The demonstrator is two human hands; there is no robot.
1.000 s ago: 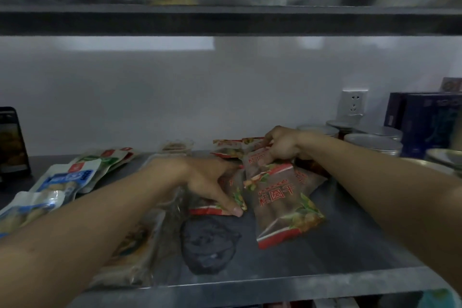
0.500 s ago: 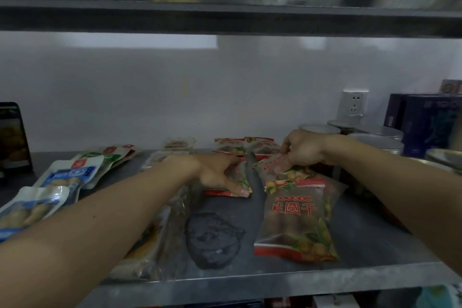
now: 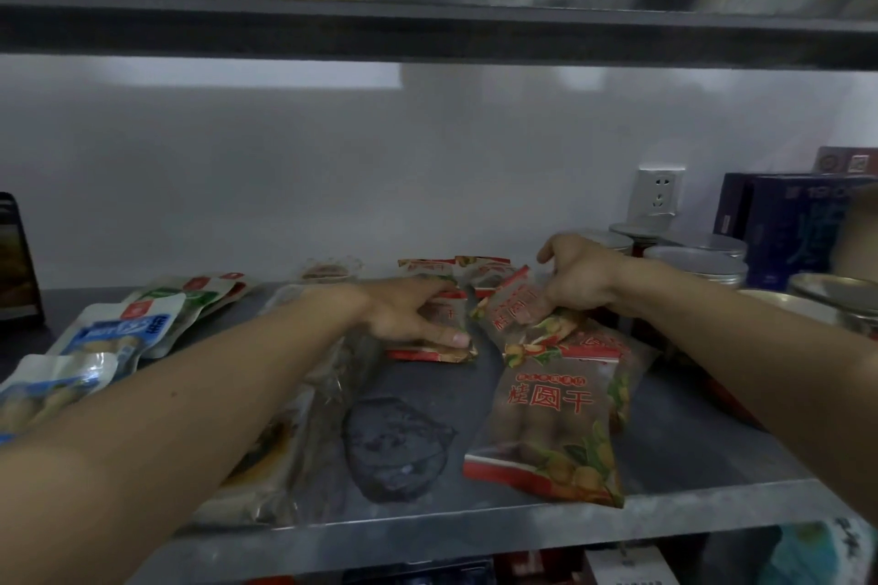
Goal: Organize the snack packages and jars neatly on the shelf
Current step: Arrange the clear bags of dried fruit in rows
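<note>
Head view | left hand spread, pressing flat packet on shelf | right hand pinching tilted packet just beside

Reads 桂圆干 in large red characters across the clear front of the nearest snack package; carries a smaller red line just above, too fine to make out; repeats the same red characters, slanted and partly covered, on the tilted package pinched by the right hand; shows only a red 干 on the flat package beneath the left hand; bears pale lettering, something like 1910, blurred, along the top of the dark blue box; has white script, unreadable, on the blue band of the blue-and-white pouch.
</note>
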